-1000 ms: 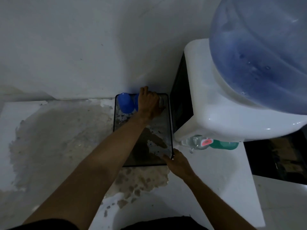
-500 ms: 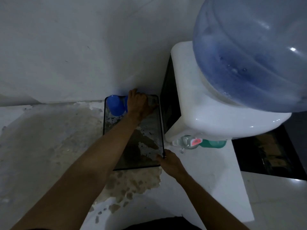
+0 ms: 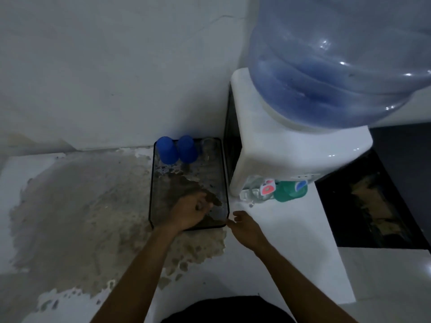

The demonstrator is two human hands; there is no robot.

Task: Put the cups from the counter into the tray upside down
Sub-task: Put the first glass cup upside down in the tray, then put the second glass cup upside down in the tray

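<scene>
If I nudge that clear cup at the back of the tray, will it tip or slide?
The clear cup probably slides before tipping: it seems to sit mouth-down. It looks light, so a nudge could knock it into the blue cup beside it. The tray floor looks wet, so perhaps slippery.

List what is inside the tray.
Inside the tray, along its far edge: two blue cups and a clear cup. The left hand covers part of its floor.

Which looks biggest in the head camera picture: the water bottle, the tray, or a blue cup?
1. Water bottle, though it is nearest the camera, which may exaggerate it.
2. Tray.
3. Blue cup; the second blue cup looks alike.
</scene>
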